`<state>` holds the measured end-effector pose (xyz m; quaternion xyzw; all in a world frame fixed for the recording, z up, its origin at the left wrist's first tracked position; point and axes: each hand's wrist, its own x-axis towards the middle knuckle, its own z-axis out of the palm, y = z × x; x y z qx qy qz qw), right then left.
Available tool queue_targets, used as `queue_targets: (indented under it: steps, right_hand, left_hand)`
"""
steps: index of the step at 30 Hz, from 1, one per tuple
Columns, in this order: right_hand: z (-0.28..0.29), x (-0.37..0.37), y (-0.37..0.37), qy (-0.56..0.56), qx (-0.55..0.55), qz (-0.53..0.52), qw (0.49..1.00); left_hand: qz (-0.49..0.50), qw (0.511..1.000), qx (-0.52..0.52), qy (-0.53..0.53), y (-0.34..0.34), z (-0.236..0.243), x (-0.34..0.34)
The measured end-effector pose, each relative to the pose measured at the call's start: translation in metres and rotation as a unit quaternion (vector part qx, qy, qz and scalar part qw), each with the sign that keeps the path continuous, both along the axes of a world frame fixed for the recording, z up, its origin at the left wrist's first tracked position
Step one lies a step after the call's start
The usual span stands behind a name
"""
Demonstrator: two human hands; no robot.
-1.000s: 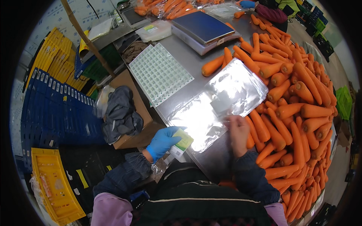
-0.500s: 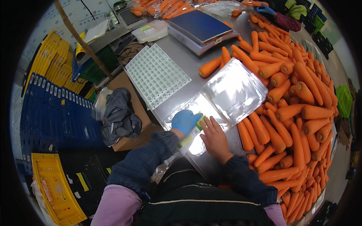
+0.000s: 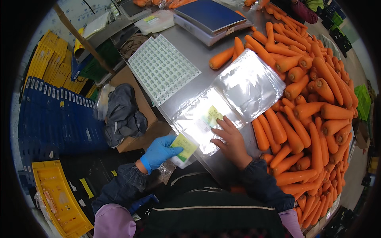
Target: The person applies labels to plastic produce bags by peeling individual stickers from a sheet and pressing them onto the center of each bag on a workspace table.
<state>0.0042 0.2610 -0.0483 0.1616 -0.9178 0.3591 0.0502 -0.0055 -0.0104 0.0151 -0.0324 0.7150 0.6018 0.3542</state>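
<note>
Half a second ago both my hands were together over the clear bag [image 3: 186, 117]; now they have parted. My left hand [image 3: 158, 153], in its blue glove, has drawn back to the near edge of the surface [image 3: 180, 92], while my bare right hand [image 3: 235, 146] is over the bag's right part. A green-and-white label [image 3: 214, 113] now shows at the bag, its green end away from me; I cannot tell whether it lies on the plastic or under it.

The fingers of my left hand are closed, thumb on top, on green-and-white cards [image 3: 186, 145] that look like a small stack, held tilted just off the bag's near corner. The fingers of my right hand are loosely spread and slightly bent, palm down, gripping nothing that I can see. Their tips sit just beside the label's right edge; whether they touch it I cannot tell.

Beyond the bag, the pile of clear bags [image 3: 254, 83] lies against the heap of carrots [image 3: 305, 115] on my right, much as before. Up at the top right, a co-worker's sleeve [image 3: 304, 12] remains, but the blue-gloved hand seen earlier has mostly left view.
</note>
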Motion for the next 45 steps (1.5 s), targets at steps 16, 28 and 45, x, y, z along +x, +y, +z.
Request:
queue_targets:
  steps: [16,28,45]
  right_hand:
    - [-0.009,-0.005,-0.002,0.07,-0.03,-0.072,0.995]
    - [-0.006,-0.013,0.008,-0.032,-0.143,-0.124,0.981]
    - [-0.008,-0.013,-0.005,0.08,-0.03,-0.066,0.994]
  left_hand:
    - [0.117,0.989,0.095,0.002,0.011,-0.012,-0.004]
    - [0.087,0.988,0.123,0.018,0.028,-0.006,-0.003]
    - [0.053,0.906,-0.277,0.315,0.117,-0.072,-0.084]
